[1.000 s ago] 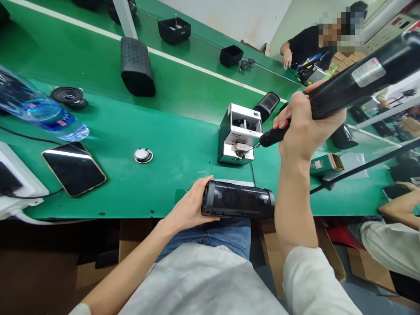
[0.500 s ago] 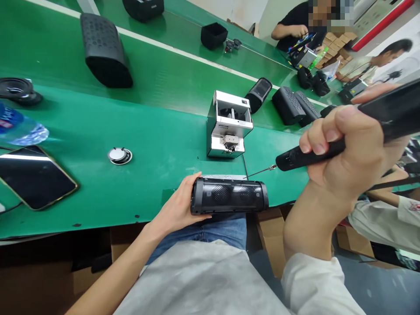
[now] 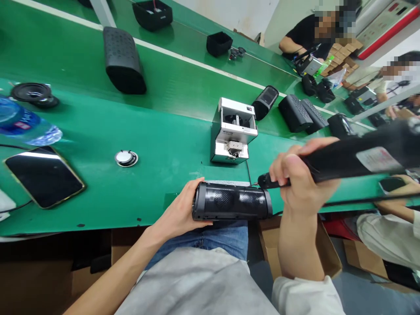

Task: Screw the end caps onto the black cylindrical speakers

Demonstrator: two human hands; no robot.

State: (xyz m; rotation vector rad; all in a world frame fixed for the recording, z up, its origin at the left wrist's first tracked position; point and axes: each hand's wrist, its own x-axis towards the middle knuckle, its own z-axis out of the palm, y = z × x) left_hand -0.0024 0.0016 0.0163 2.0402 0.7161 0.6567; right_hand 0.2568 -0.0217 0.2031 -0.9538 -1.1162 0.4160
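A black cylindrical speaker (image 3: pixel 232 202) with perforated patches lies lengthwise at the near edge of the green bench. My left hand (image 3: pixel 183 208) is wrapped round its left end. Closed round a black electric screwdriver (image 3: pixel 354 157), my right hand (image 3: pixel 303 179) is above and right of the speaker. The tool's nose points left, close to the speaker's upper right end; whether its bit touches the speaker I cannot tell. Just beyond the speaker stands a silver and black screw feeder (image 3: pixel 233 131).
On the left lie a phone (image 3: pixel 45 177), a plastic bottle (image 3: pixel 28 122), a speaker driver (image 3: pixel 34 94) and a small round part (image 3: pixel 126 158). Black speaker housings (image 3: pixel 124 61) stand farther back. An open cardboard box (image 3: pixel 323 249) is below the bench. Other people sit at the right.
My right hand has brought the screwdriver left and down toward the speaker's right end. My left hand keeps its hold on the speaker. The view has shifted slightly.
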